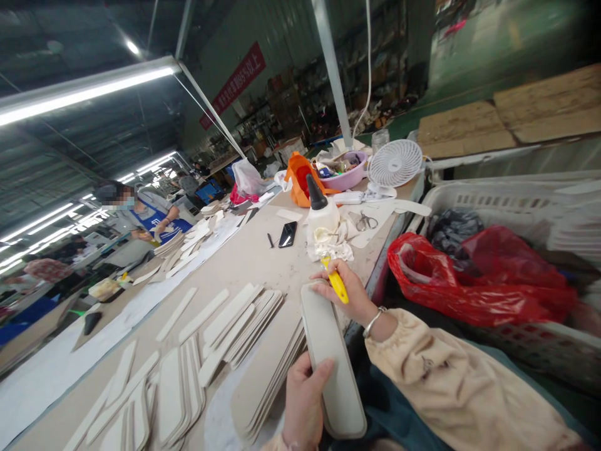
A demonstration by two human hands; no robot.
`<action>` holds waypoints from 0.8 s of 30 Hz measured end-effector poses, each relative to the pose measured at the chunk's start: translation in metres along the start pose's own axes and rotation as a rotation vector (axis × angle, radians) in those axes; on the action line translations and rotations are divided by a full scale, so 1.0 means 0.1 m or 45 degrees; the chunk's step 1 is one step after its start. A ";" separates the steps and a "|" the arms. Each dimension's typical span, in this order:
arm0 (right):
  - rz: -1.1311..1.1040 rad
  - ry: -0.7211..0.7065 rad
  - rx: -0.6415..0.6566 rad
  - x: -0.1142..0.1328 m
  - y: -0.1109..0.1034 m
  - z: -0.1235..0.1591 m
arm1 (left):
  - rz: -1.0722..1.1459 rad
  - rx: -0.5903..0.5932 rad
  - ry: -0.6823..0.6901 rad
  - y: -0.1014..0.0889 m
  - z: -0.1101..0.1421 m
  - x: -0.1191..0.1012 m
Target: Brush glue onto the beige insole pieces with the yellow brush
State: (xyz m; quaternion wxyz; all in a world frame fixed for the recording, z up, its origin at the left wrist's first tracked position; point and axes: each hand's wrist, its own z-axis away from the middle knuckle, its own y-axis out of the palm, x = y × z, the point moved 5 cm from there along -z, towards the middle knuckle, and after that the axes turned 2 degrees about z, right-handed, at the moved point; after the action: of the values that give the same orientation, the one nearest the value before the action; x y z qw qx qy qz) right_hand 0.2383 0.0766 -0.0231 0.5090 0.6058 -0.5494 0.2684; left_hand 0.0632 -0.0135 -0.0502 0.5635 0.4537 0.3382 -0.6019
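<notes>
My left hand [304,394] grips a long pale panel with rounded corners [335,369], thumb on its face and fingers at the left edge. In my right hand [354,291] is a yellow-handled brush [338,285]; its bristles are hard to make out. Fingers of that hand also reach the panel's far end. Just beyond stands a white bottle with a black cone nozzle [322,210], crumpled white material around its base. Left of the held panel lies a stack of similar panels [267,382].
More pale strips [181,382] spread over the table's left side. A phone [288,234], scissors [366,222], an orange bag [300,178], a purple basin [350,178] and a fan [395,164] sit farther back. Right of the table is a white crate [516,341] with red plastic. A co-worker [150,213] stands opposite.
</notes>
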 end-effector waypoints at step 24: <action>0.114 -0.011 -0.048 -0.06 -0.06 -0.01 | 0.168 0.027 -0.178 0.04 0.14 0.17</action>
State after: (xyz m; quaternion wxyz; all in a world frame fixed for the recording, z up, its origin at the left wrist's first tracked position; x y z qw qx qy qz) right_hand 0.2429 0.0789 -0.0299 0.5055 0.5722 -0.5830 0.2778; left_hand 0.0657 -0.0331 -0.0605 0.6193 0.4380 0.2610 -0.5971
